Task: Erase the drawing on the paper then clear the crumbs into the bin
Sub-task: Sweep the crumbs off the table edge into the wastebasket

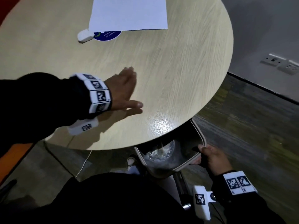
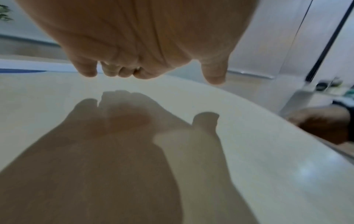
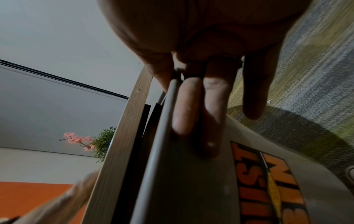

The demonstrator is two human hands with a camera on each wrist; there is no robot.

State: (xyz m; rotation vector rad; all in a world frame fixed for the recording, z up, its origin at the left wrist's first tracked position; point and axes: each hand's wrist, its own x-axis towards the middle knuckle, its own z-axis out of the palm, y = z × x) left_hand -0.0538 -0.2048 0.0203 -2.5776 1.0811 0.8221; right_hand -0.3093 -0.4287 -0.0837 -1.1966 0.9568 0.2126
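Right hand (image 1: 212, 157): nearest the camera, below the bench edge; it grips the rim of the bin, thumb over the top edge, and in the right wrist view the fingers (image 3: 193, 106) lie flat down the outer wall.
Bin (image 1: 186, 167): grey, tilted, its mouth tucked partly under the near edge of the bench; a clear liner or something shiny shows inside, blurred. An orange and black printed label (image 3: 268, 181) is on its outer side.
Left hand (image 1: 123, 89): over the near part of the bench, palm down, fingers straight and together, thumb stretched out to the side, holding nothing. In the left wrist view its shadow falls on the wood right under it; whether the palm touches the surface cannot be told.
Bench (image 1: 169, 70): round, pale wood grain, with a bright glare patch near the bin.
Crumbs: too small and blurred to make out on the wood.
Eraser (image 1: 85, 35): white, lying on the bench well beyond the left hand, just beside the near left corner of the paper.
Paper (image 1: 128, 12): white sheet at the far side, looks blank.
Sticker (image 1: 107, 36): round, blue, half covered by the paper's near edge.
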